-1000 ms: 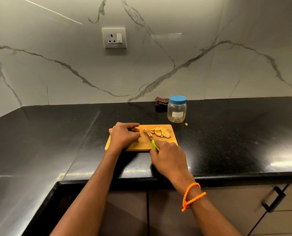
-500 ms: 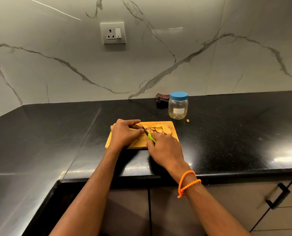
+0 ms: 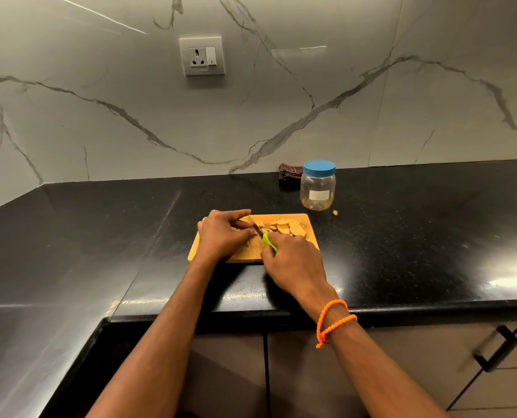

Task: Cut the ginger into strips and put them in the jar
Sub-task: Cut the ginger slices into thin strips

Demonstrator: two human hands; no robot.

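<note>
Since a second earlier my right hand (image 3: 293, 260) had slid forward onto the near edge of the cutting board (image 3: 310, 227), bringing the knife (image 3: 261, 232) up against my left fingertips (image 3: 249, 232). The ginger piece (image 3: 236, 228) I was cutting lay on the left half of the board, mostly hidden under my left hand (image 3: 222, 235), whose curled fingers pinned it down. My right hand was wrapped around the knife's green handle, the blade angled away from me just beside those fingertips. A heap of ginger slices (image 3: 287, 227) lay on the far right part of the board, just beyond the blade. The board sat on the black stone counter (image 3: 402, 236), near its front edge. Past the board's far right corner stood the clear plastic jar (image 3: 318, 188) with its blue lid on, apart from the board, and one ginger scrap (image 3: 335, 212) lay on the counter by its base. A dark folded cloth (image 3: 287, 175) sat behind the jar against the marble wall. An orange beaded bracelet (image 3: 332, 322) circled my right wrist.
</note>
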